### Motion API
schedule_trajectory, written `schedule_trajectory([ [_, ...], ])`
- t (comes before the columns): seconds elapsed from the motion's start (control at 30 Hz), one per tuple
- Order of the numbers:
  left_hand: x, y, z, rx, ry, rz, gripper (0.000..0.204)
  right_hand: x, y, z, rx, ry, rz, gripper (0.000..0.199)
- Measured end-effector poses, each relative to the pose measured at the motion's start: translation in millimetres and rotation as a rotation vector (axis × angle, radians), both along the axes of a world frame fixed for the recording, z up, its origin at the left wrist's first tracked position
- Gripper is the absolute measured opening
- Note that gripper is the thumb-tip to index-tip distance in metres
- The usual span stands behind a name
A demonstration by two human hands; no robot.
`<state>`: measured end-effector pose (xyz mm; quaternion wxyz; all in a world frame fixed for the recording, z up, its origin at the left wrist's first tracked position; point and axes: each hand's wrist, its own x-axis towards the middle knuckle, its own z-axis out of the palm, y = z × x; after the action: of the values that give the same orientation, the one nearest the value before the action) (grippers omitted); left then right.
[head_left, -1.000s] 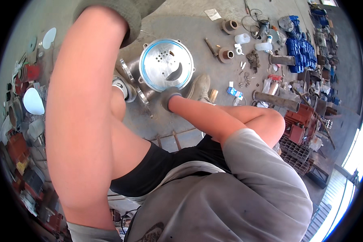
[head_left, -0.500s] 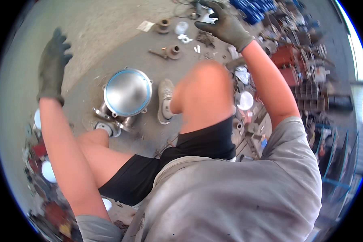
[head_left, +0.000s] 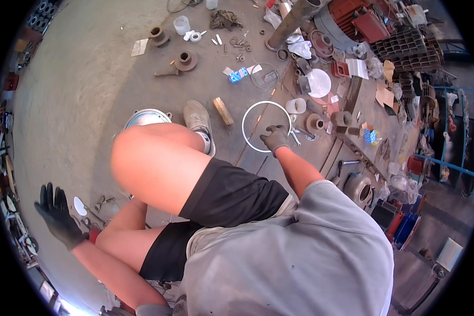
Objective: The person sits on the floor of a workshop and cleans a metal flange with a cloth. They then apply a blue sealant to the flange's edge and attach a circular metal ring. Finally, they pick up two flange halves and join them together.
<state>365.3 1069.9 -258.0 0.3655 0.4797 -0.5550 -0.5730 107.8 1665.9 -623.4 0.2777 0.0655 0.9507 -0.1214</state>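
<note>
In a dark grey glove, my right hand is over the lower right part of a thin white ring. Its fingers are bent and apart inside the ring's outline, and I see no grip on the ring. My gloved left hand is held out at the far left, fingers spread, with nothing in it. Beyond my raised knee, a round metal housing with a blue line round its rim is partly hidden by my leg. My shoe rests on the floor beside it.
A short brown cylindrical piece lies beside my shoe. Flanged metal parts and a roll of white tape are farther off. At the right are a white disc, a plastic cup, a spanner and a red motor.
My view has turned right. My right hand has come down from the far side to the white ring, which now shows. My knee now covers much of the housing; my left hand stays free.
</note>
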Motion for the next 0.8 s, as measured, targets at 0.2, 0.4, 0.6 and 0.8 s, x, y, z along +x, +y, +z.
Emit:
schedule_trajectory([
  [0.2, 30, 56, 36, -0.05, 0.227, 0.25, 0.072, 22, 78, -46, 0.123, -0.066, -0.374, 0.06],
  [0.4, 146, 55, -2, -0.234, -0.43, 0.544, 0.069, -11, 146, -92, 0.177, 0.163, -0.575, 0.055],
  [0.6, 334, 69, -57, 0.073, -1.267, 0.514, 0.083, -44, 141, -109, 0.129, 0.148, -0.608, 0.053],
  [0.8, 374, 180, -68, 0.2, -1.625, 0.326, 0.071, -71, 142, -117, 0.262, -0.043, -0.402, 0.045],
])
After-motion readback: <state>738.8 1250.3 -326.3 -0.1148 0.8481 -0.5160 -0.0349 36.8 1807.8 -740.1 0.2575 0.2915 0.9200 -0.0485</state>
